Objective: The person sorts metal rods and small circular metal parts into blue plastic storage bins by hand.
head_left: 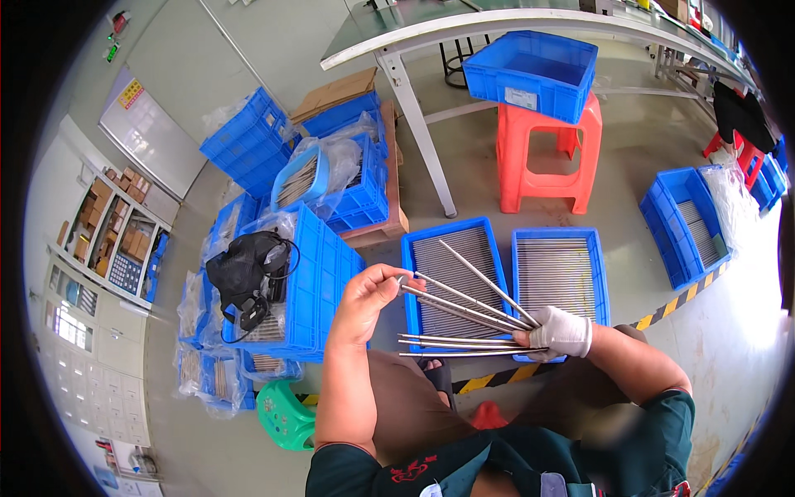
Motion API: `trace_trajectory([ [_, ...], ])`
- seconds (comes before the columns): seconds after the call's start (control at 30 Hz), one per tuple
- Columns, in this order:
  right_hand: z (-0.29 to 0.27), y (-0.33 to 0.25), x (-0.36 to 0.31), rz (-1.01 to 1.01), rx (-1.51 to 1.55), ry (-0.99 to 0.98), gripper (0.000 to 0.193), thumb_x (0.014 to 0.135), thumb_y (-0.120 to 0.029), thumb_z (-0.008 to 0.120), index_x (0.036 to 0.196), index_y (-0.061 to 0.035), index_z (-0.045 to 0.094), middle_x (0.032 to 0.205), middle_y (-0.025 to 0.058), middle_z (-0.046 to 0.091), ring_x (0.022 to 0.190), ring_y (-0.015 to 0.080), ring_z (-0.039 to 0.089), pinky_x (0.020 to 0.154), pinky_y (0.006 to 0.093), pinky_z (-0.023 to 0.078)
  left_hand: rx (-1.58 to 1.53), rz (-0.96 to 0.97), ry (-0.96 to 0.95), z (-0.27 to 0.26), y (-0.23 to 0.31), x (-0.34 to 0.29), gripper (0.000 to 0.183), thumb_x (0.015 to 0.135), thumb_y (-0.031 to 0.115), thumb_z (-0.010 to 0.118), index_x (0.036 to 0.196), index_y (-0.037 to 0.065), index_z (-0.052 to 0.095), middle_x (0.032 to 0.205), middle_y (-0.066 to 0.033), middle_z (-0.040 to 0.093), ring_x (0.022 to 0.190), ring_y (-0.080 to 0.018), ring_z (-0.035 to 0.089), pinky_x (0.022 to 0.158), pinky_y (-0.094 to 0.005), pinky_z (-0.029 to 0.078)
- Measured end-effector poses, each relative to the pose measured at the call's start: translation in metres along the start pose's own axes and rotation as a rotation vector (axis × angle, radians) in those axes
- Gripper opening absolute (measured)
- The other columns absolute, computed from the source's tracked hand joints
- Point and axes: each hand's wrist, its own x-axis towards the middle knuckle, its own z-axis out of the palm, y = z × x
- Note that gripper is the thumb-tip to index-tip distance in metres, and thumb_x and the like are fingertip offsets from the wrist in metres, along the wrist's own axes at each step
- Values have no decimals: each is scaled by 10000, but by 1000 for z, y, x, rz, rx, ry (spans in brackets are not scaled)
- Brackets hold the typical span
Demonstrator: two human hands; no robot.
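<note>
My right hand [561, 331], in a white glove, is closed round one end of several thin metal rods [464, 304]. They fan out to the left, some slanting upward and others lying nearly level. My left hand [368, 296] is bare, with thumb and fingers pinched at the far ends of a few of these rods. What exactly sits between its fingertips is partly hidden. Beneath the rods stand two blue crates on the floor, a left crate [408, 286] and a right crate [603, 286], each filled with rows of similar rods.
Stacked blue crates [327, 273] stand at left, with a black bag [248, 265] on top. A green stool [284, 417] is near them. Ahead, a red stool [509, 166] carries a blue crate [530, 79] beside a table [397, 41]. Another rod crate [662, 228] stands at right.
</note>
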Motion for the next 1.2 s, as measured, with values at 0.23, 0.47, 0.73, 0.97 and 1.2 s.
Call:
trace_trajectory([
  [0.23,1,-8,-1,-14,-313,119,321,896,-327,583,812,-20,621,567,22,531,499,105,496,483,264,403,108,-22,0,6,8,-4,252,842,142,647,1031,-8,576,1007,-133,647,980,-202,604,859,-308,453],
  [0.47,1,-9,0,-2,-396,146,333,899,-341,570,849,-21,643,566,23,539,528,113,515,528,277,425,135,-81,-87,14,3,-1,240,842,118,644,1037,6,559,992,-119,650,939,-154,596,825,-276,438],
  [0.73,3,-10,-3,-2,-494,125,358,896,-363,566,879,-17,655,582,41,557,545,136,526,555,282,440,60,-137,-16,3,0,4,148,884,79,568,1009,-1,577,966,-150,657,953,-222,623,877,-300,442],
  [0.97,2,-12,-5,-46,-602,137,349,894,-365,566,918,-30,664,602,56,566,556,154,539,566,292,447,42,-120,-41,3,-4,3,162,871,74,590,1013,-2,572,987,-148,654,980,-214,617,857,-292,452],
  [1.2,9,-11,-7,-89,-697,149,348,890,-369,549,966,-50,667,736,163,641,684,283,631,645,344,488,84,-224,-146,18,-8,1,228,838,68,636,1043,2,561,1008,-145,652,866,-132,606,757,-250,473],
])
